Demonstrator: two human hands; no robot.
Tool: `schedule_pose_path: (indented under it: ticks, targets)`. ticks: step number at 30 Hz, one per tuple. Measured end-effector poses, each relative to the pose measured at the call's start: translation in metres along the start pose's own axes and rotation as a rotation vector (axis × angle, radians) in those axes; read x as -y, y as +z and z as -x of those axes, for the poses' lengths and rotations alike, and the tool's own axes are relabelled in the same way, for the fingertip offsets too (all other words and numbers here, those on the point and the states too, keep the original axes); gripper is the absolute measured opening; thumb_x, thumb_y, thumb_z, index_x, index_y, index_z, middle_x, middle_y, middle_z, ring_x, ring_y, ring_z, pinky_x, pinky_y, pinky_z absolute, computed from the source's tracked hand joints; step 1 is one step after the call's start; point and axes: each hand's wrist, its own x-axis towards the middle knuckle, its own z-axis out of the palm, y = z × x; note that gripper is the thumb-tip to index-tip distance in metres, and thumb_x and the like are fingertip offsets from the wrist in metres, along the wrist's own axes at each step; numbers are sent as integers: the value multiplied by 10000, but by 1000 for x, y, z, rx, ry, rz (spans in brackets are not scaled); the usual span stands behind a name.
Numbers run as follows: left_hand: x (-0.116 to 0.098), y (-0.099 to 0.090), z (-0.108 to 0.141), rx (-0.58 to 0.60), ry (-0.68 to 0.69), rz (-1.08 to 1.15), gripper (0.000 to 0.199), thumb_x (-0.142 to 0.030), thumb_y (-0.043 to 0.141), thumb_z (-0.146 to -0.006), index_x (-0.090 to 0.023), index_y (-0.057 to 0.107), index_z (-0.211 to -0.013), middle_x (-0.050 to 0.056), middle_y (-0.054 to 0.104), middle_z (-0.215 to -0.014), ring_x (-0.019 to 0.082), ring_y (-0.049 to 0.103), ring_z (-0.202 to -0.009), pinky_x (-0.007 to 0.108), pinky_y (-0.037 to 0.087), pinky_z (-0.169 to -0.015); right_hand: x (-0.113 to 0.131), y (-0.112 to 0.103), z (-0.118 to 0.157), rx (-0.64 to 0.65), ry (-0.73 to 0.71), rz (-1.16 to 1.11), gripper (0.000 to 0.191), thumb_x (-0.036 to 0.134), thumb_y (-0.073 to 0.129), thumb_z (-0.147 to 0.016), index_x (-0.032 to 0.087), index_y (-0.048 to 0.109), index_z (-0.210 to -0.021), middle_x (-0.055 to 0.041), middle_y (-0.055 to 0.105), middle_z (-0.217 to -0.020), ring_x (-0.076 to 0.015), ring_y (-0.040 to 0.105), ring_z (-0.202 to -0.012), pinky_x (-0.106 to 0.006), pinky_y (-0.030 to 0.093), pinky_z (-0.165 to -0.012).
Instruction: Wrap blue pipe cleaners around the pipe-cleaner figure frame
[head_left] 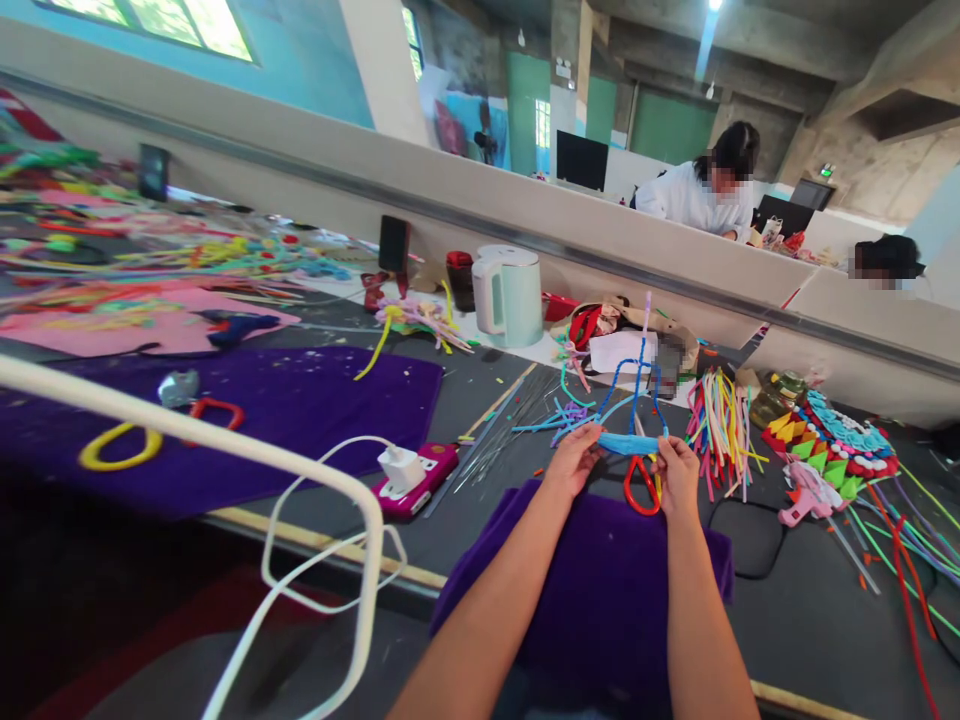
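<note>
Between my two hands a light blue strip-like piece (628, 444) is held level above the table. My left hand (576, 458) pinches its left end, and my right hand (678, 470) pinches its right end. Dark blue twisted stems (639, 385) rise from the piece, with a pale lilac tip on the middle one. Just below the piece lie scissors with red handles (643, 487), partly over a purple cloth (600, 590). Light blue pipe cleaners (536, 428) spread out to the left of my left hand.
A kettle (517, 300) stands behind, a pink glue gun (808, 495) and a pipe cleaner bundle (724, 425) on the right. A magenta power strip (420, 480) with a white plug and a white chair rail (225, 430) are at left. A person sits beyond the partition.
</note>
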Motion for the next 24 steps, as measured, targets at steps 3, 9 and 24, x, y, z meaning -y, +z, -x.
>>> schedule_pose_path:
  ticks: [3, 9, 24]
  targets:
    - [3, -1, 0, 49, -40, 49, 253, -212, 835, -536, -146, 629, -669, 16, 654, -683, 116, 610, -590, 247, 506, -618, -2, -3, -2, 9, 23, 15, 336, 454, 708, -645, 178, 546, -751, 101, 372, -484, -63, 372, -394, -207, 372, -398]
    - [2, 1, -2, -33, 32, -54, 256, -224, 841, -517, -137, 660, -675, 7, 638, -628, 101, 586, -549, 206, 463, -542, -1, 0, 2, -155, -223, 412, 335, 426, 633, -713, 175, 566, -925, -13, 578, -755, -108, 489, -512, -257, 442, -505]
    - [17, 31, 25, 158, 201, -444, 189, -308, 786, -597, -158, 712, -685, 31, 645, -627, 120, 546, -523, 216, 435, -485, 6, 32, 15, -20, -189, 245, 273, 446, 611, -749, 178, 597, -800, 2, 601, -674, -119, 517, -575, -231, 433, -551]
